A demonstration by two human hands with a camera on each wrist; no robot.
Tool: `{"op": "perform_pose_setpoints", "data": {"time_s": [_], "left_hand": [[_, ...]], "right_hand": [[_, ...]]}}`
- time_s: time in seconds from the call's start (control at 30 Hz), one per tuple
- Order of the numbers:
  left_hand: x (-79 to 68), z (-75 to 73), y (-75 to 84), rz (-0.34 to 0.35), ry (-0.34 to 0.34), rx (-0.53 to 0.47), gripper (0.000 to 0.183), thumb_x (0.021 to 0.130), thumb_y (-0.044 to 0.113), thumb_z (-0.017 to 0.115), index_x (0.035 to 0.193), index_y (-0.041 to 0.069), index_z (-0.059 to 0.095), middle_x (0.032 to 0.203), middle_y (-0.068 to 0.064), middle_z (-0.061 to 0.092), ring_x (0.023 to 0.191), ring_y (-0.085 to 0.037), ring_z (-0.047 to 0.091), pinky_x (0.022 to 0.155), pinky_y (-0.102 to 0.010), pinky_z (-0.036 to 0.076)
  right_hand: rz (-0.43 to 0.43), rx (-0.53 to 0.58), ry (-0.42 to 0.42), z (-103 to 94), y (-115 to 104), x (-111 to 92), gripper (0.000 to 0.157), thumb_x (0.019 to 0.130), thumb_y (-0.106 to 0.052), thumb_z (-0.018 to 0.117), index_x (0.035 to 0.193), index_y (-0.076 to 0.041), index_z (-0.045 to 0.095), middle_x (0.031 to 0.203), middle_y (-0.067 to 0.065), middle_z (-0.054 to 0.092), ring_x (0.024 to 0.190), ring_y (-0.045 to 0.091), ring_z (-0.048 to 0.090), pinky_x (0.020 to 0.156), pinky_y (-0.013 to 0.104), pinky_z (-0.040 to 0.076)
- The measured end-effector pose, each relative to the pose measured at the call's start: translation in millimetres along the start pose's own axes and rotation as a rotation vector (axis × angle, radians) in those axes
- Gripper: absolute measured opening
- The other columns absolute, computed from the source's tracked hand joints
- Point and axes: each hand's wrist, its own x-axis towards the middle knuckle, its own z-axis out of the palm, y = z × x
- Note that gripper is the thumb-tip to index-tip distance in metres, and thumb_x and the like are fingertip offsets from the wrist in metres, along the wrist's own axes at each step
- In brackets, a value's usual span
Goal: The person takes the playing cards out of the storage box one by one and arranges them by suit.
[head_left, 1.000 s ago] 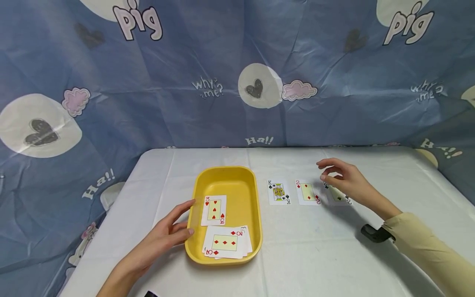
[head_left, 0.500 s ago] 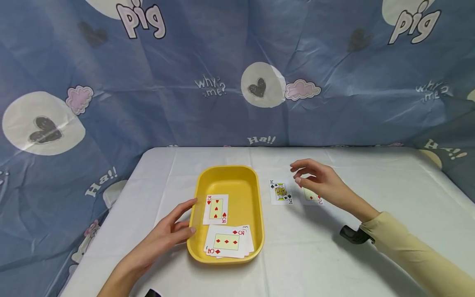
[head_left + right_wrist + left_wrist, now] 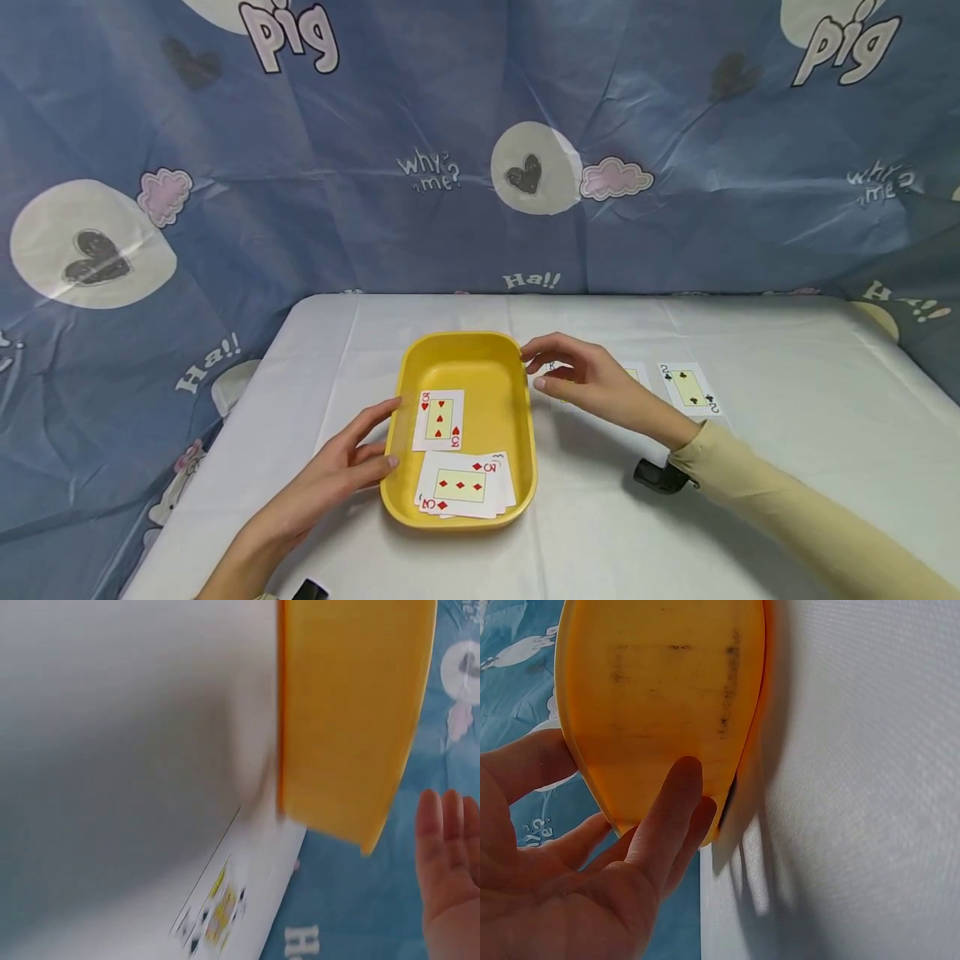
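My left hand (image 3: pixel 330 475) rests its fingertips against the left side of a yellow tray (image 3: pixel 472 375). The left wrist view shows those fingers laid along the outer wall, the nearest finger (image 3: pixel 676 791) extended. Near the tray's upper right rim is my right hand (image 3: pixel 592 383), fingers relaxed and nothing in them. Inside the tray lie a three of hearts (image 3: pixel 438 421) and, below it, a small pile topped by a three of diamonds (image 3: pixel 461 486). My right hand partly hides a king of spades (image 3: pixel 553 365) and a two of diamonds (image 3: pixel 637 369).
A two of clubs (image 3: pixel 688 388) lies face up at the right end of the card row. The white-covered table (image 3: pixel 600 533) meets a hanging blue printed cloth (image 3: pixel 420 233) along its far edge.
My right hand has moved left from above the two of clubs to the tray's right rim, uncovering that card and covering the king. The left hand stays at the tray.
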Motion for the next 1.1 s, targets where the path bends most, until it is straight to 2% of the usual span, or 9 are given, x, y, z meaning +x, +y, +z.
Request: {"op": "perform_pose_setpoints", "data": {"time_s": [0.23, 0.4, 0.6, 0.83, 0.97, 1.1], "left_hand": [[0.2, 0.0, -0.4, -0.003, 0.008, -0.001, 0.067, 0.094, 0.018, 0.066, 0.152, 0.027, 0.032, 0.155, -0.012, 0.029, 0.113, -0.026, 0.061, 0.092, -0.040, 0.052], [0.8, 0.0, -0.6, -0.012, 0.018, 0.000, 0.068, 0.093, 0.017, 0.066, 0.151, 0.028, 0.033, 0.155, -0.011, 0.029, 0.113, -0.026, 0.061, 0.091, -0.041, 0.052], [0.6, -0.5, -0.9, -0.008, 0.006, 0.004, 0.068, 0.094, 0.017, 0.065, 0.152, 0.027, 0.032, 0.156, -0.011, 0.027, 0.114, -0.026, 0.060, 0.092, -0.040, 0.052], [0.2, -0.5, -0.5, 0.000, -0.003, 0.000, 0.068, 0.094, 0.016, 0.064, 0.152, 0.026, 0.031, 0.154, -0.013, 0.032, 0.115, -0.027, 0.060, 0.092, -0.041, 0.052], [0.0, -0.2, 0.3, -0.007, -0.001, 0.001, 0.068, 0.094, 0.016, 0.065, 0.152, 0.026, 0.032, 0.154, -0.013, 0.032, 0.115, -0.026, 0.060, 0.092, -0.041, 0.052], [-0.2, -0.2, -0.2, -0.006, -0.002, -0.005, 0.067, 0.094, 0.015, 0.064, 0.152, 0.026, 0.032, 0.155, -0.012, 0.030, 0.115, -0.027, 0.060, 0.092, -0.040, 0.052]], "right_hand": [[0.002, 0.035, -0.071, 27.5, -3, 19, 0.040, 0.091, 0.004, 0.066, 0.129, -0.005, 0.057, 0.124, 0.006, 0.059, 0.115, 0.034, 0.056, 0.096, 0.041, 0.049], [0.040, 0.001, -0.138, 42.0, -4, 33, 0.042, 0.092, -0.004, 0.068, 0.132, -0.009, 0.055, 0.128, 0.002, 0.057, 0.118, 0.030, 0.056, 0.098, 0.044, 0.047], [0.095, -0.081, -0.245, 51.3, -3, 54, 0.042, 0.093, -0.014, 0.069, 0.133, -0.015, 0.055, 0.131, 0.007, 0.057, 0.118, 0.020, 0.055, 0.095, 0.041, 0.049], [0.113, -0.166, -0.375, 56.1, 6, 82, 0.047, 0.092, -0.011, 0.069, 0.135, -0.004, 0.052, 0.129, 0.015, 0.058, 0.116, 0.031, 0.058, 0.094, 0.035, 0.050], [0.125, -0.236, -0.431, 60.1, 12, 93, 0.049, 0.090, -0.008, 0.070, 0.135, -0.001, 0.051, 0.128, 0.015, 0.058, 0.115, 0.029, 0.059, 0.097, 0.037, 0.048], [0.171, -0.310, -0.477, 63.6, 15, 101, 0.052, 0.086, -0.005, 0.074, 0.133, -0.001, 0.052, 0.127, 0.013, 0.058, 0.115, 0.027, 0.058, 0.099, 0.037, 0.046]]}}
